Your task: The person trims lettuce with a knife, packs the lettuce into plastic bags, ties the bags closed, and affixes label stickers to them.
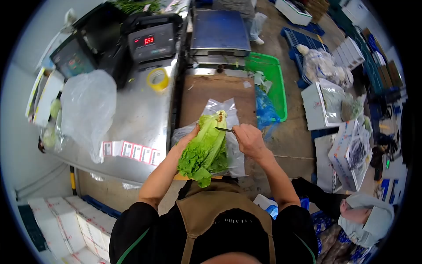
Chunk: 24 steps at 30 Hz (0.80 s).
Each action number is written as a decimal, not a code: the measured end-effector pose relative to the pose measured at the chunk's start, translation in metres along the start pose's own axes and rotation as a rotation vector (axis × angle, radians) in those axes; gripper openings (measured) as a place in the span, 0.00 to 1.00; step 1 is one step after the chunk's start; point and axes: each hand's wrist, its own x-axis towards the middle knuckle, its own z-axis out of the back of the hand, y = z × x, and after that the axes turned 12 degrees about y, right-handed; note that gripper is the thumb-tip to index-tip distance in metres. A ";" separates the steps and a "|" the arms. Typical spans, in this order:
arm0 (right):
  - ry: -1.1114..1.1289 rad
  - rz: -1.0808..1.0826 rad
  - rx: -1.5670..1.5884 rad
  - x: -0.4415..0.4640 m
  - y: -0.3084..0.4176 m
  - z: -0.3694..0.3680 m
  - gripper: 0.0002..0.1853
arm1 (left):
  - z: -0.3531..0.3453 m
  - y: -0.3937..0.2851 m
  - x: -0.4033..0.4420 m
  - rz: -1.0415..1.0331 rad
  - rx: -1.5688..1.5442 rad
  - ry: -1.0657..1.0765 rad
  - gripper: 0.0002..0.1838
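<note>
A head of green leafy lettuce (205, 143) lies above a clear plastic bag (236, 154) at the brown board's front edge, its cut stem end with brown spots pointing away from me. My left hand (190, 134) grips the lettuce from its left side, the fingers mostly hidden by leaves. In my right hand (249, 140) is a small knife (224, 129), closed in the fingers, its dark blade pointing left across the lettuce just below the stem end.
Left, the steel table (145, 105) holds a scale display (151, 42), yellow tape (158, 79), labels (132, 151) and a plastic bag (88, 105). Beyond the board (193, 90) is a weighing platform (220, 31); a green crate (281, 88) stands right. Another person's arm (321, 193) shows lower right.
</note>
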 end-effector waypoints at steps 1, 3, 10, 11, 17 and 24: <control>-0.021 -0.008 0.002 0.001 0.000 -0.004 0.11 | -0.011 -0.007 0.000 0.044 0.011 -0.006 0.27; -0.026 -0.045 0.002 -0.044 -0.043 0.033 0.10 | -0.030 0.028 0.067 0.126 0.026 -0.051 0.27; -0.148 -0.137 -0.049 -0.087 -0.123 0.042 0.11 | -0.058 0.025 0.169 0.318 0.158 -0.180 0.25; -0.163 -0.153 -0.054 -0.091 -0.136 0.041 0.12 | -0.054 0.023 0.183 0.334 0.154 -0.202 0.25; -0.331 -0.296 -0.088 -0.112 -0.207 0.019 0.12 | -0.025 0.033 0.255 0.310 0.106 -0.197 0.23; -0.387 -0.401 -0.052 -0.104 -0.292 -0.004 0.10 | 0.010 0.023 0.338 0.097 0.535 -0.110 0.20</control>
